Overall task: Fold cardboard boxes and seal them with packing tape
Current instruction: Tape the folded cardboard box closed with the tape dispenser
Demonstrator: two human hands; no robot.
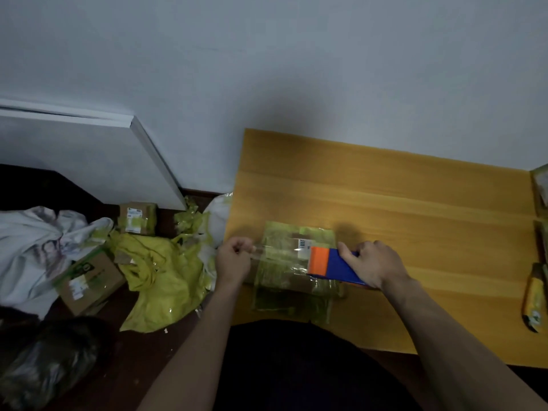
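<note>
Wooden desk (415, 209) against a wall: near its left edge, the left hand (232, 259) pinches clear tape (258, 251) stretched over the box (292, 274) from the dispenser (333, 265) gripped by the right hand (373, 264); slack tape may wrinkle or self-stick.

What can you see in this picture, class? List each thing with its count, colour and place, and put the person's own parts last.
Box: one, brown with green-yellow tape, on the table between the hands.
Tape dispenser: one, blue and orange, on the box.
Clear tape strip: one, stretched from dispenser to left hand.
Table: one, yellow wood, at right.
Floor boxes: two, brown, at left.
Yellow wrapping: a heap, on the floor.
White cloth: one, far left.
Left hand: fingers pinch the tape end.
Right hand: grips the dispenser.
</note>
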